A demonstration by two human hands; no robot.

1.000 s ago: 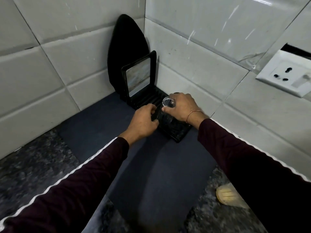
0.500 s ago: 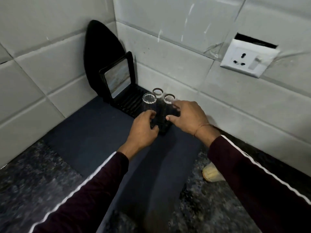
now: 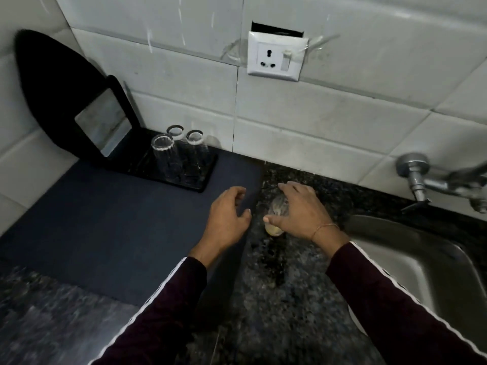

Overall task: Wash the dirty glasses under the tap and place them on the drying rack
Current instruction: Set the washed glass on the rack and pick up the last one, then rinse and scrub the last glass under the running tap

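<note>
Three clear glasses (image 3: 164, 154) stand upside down, close together, on the small black drying rack (image 3: 204, 181) by the wall at the left. A dirty glass (image 3: 274, 229) with yellowish residue at its bottom stands on the granite counter, right of the mat's edge. My right hand (image 3: 303, 212) arches over this glass, thumb on its left and fingers beyond its top; whether it touches the glass is unclear. My left hand (image 3: 228, 217) hovers open over the right edge of the dark mat (image 3: 105, 219), holding nothing.
A metal tap (image 3: 432, 183) sticks out of the tiled wall at the right, above the steel sink (image 3: 421, 262). A wall socket (image 3: 275, 57) sits above the counter. The rack's upright panel (image 3: 105, 122) and a black board (image 3: 52, 83) lean in the left corner.
Both hands have left the glasses on the rack and moved right. My right hand is now over the dirty glass on the counter. The view has swung right, showing tap and sink.
</note>
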